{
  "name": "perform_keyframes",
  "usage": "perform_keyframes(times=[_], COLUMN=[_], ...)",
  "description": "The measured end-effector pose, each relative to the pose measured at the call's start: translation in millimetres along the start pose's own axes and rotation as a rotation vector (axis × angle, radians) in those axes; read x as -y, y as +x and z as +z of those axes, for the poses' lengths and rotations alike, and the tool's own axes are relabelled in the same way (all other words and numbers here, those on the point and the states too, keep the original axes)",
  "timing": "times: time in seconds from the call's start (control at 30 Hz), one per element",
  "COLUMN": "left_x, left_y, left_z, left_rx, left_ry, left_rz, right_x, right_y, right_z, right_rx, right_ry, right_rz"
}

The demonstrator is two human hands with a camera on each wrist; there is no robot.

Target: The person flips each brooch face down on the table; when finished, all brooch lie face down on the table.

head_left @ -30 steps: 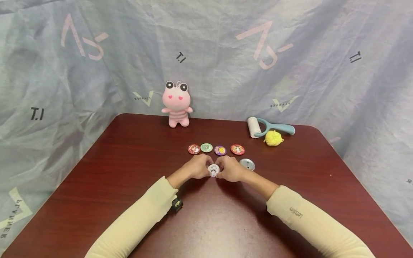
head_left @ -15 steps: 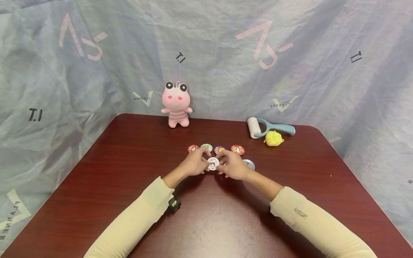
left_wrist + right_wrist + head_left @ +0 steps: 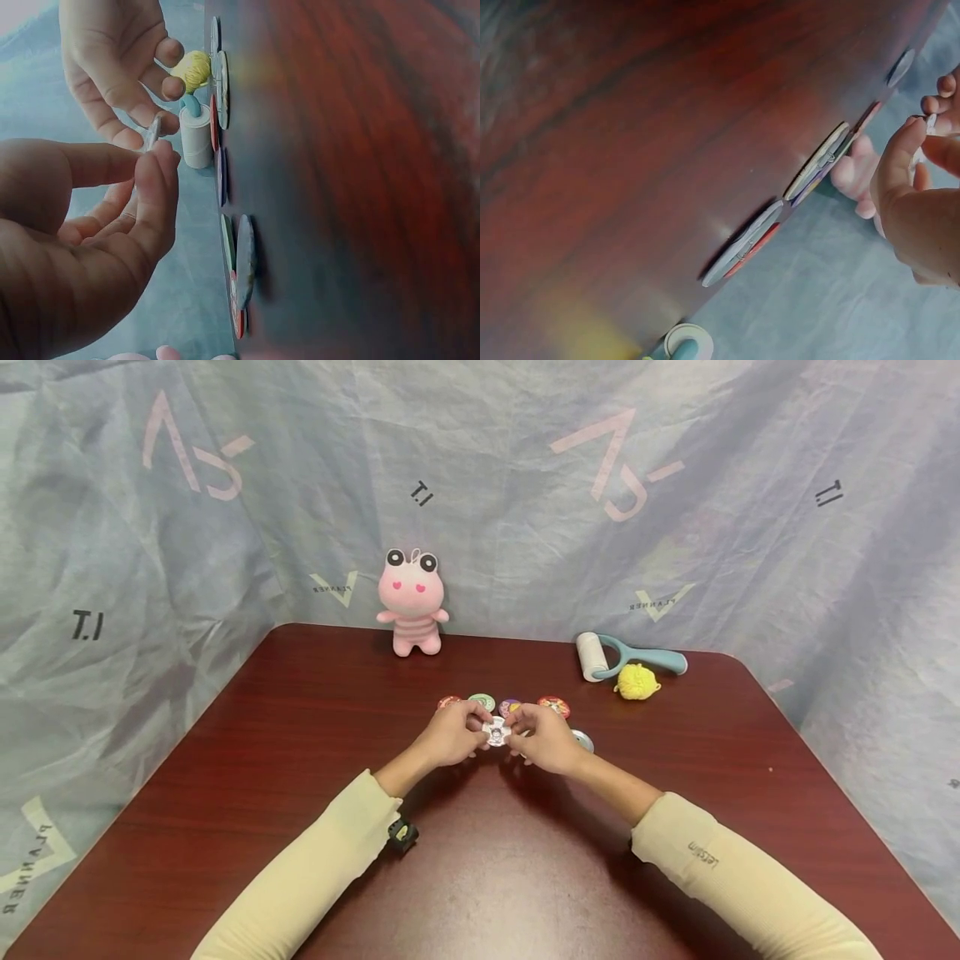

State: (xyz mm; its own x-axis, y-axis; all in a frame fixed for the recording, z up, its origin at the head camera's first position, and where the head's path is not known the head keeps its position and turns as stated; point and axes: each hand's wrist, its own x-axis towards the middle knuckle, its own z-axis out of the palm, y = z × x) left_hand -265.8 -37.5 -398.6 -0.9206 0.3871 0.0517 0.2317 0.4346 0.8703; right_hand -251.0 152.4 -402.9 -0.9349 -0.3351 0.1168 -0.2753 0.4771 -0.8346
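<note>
A round white button badge (image 3: 497,732) with a cartoon figure on its face is held up between both hands. The left hand (image 3: 452,733) pinches its left edge with thumb and fingers, and the right hand (image 3: 551,739) pinches its right edge. In the left wrist view the badge (image 3: 152,133) shows edge-on, raised off the table. Just beyond the hands lie a red badge (image 3: 447,702), a green badge (image 3: 482,702), a purple badge (image 3: 510,706) and another red badge (image 3: 555,706), the first three partly hidden by fingers.
A face-down silver badge (image 3: 582,741) lies right of the right hand, partly covered. Other badges, such as a pale one (image 3: 246,262), lie nearer the person. Farther back are a pink plush toy (image 3: 416,610), a lint roller (image 3: 637,657) and a yellow yarn ball (image 3: 637,682).
Both hands have lifted the white badge and carried it slightly away from the person, now overlapping the row of badges. The fingers have shifted their hold on its edges.
</note>
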Motion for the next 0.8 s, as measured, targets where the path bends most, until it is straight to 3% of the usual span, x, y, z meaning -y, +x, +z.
perform_keyframes(times=[0.23, 0.47, 0.8], left_x=[-1.0, -2.5, 1.2], left_y=[1.2, -1.3, -2.2], left_z=[0.5, -0.8, -1.0], left_rx=[-0.035, -0.079, -0.093], left_ry=[-0.012, -0.077, -0.151], left_rz=[0.022, -0.004, -0.015], right_x=[0.2, -0.9, -5.7], right_y=[-1.4, -0.9, 0.0], right_z=[-2.2, -3.0, -7.4], right_rx=[-0.045, -0.074, -0.089], right_ry=[0.014, 0.065, 0.108], right_rz=[-0.02, 0.015, -0.05])
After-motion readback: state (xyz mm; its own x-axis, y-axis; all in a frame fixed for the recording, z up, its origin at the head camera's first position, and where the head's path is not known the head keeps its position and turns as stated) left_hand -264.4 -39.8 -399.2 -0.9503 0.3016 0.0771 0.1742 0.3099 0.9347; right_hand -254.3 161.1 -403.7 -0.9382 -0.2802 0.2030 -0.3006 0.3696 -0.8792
